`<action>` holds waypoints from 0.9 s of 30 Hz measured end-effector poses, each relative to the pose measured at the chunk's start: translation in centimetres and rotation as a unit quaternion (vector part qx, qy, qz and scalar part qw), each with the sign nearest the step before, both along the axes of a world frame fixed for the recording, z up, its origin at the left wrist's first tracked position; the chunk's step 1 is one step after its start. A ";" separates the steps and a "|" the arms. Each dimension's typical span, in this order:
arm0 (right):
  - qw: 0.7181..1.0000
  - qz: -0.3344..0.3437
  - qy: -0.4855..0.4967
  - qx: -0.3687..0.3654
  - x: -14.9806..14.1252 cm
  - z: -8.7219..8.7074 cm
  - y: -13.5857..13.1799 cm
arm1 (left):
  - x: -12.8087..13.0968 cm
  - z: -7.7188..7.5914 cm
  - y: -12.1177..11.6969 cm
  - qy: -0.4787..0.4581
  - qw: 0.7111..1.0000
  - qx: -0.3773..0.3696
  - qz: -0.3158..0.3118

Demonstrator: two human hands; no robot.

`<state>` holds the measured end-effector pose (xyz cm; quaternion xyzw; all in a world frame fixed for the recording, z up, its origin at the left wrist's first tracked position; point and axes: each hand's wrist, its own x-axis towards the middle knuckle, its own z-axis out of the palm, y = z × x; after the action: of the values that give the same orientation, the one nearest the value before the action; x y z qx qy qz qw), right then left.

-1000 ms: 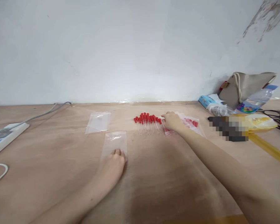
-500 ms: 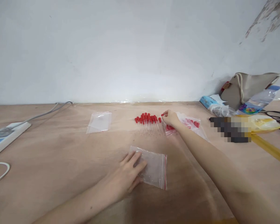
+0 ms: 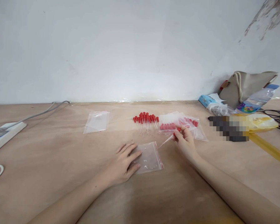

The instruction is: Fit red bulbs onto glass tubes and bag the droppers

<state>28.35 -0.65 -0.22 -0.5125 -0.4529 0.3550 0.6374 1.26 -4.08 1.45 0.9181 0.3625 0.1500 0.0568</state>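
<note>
My left hand (image 3: 126,163) lies on the table with its fingers spread, the fingertips resting on the left part of a clear zip bag (image 3: 149,157) whose red-lined opening faces right. Between the thumb and fingers of my right hand (image 3: 184,140) is a dropper with a red rubber bulb (image 3: 178,129). Its thin clear tip (image 3: 165,141) slants down to the left, close to the bag's opening. Behind the bag, several droppers (image 3: 146,118) lie side by side, red bulbs away from me. Right of them, zip bags with red-bulbed droppers inside (image 3: 167,126) overlap one another, partly hidden by my right hand.
Flat zip bags (image 3: 96,122) lie at the left. A power strip (image 3: 8,136) with a grey cable sits at the far left. On the right are a blue tissue pack (image 3: 207,101), a plastic bottle (image 3: 261,99), a beige bag (image 3: 249,84) and black cables (image 3: 277,116).
My right hand has come back towards me from the row of droppers, bringing one dropper beside the zip bag. The bag has turned slightly under my left hand, its opening end tilting up.
</note>
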 end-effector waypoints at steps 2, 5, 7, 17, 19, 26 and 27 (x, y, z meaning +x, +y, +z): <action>1.000 -0.006 0.001 0.005 -0.1 -0.3 -0.5 | -0.1 -0.3 0.1 -0.012 1.000 -0.011 0.006; 1.000 -0.006 0.005 0.011 -0.3 -0.3 -0.8 | -0.1 -0.8 0.1 -0.023 1.000 -0.015 0.009; 1.000 0.008 0.009 0.001 -0.6 -0.3 -1.1 | -0.1 -0.9 0.1 -0.026 0.999 -0.020 0.008; 0.939 0.305 -0.140 -0.081 0.2 -0.2 -2.3 | -0.1 -0.9 0.2 -0.044 0.998 -0.037 0.013; 0.929 0.317 -0.180 -0.061 0.2 0.0 -2.2 | -0.1 -0.9 0.2 -0.048 0.998 -0.035 0.014; 0.901 0.425 -0.060 -0.065 -1.2 0.1 -1.9 | 0.0 -0.9 0.2 -0.042 0.998 -0.039 0.011; 0.893 0.440 -0.047 -0.078 -1.4 0.1 -1.9 | 0.1 -0.9 0.2 -0.040 0.998 -0.041 0.013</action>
<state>27.00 -2.56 -0.11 -0.3251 -0.6326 0.6084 0.3521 1.31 -3.92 0.60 0.9036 0.3774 0.1718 0.1071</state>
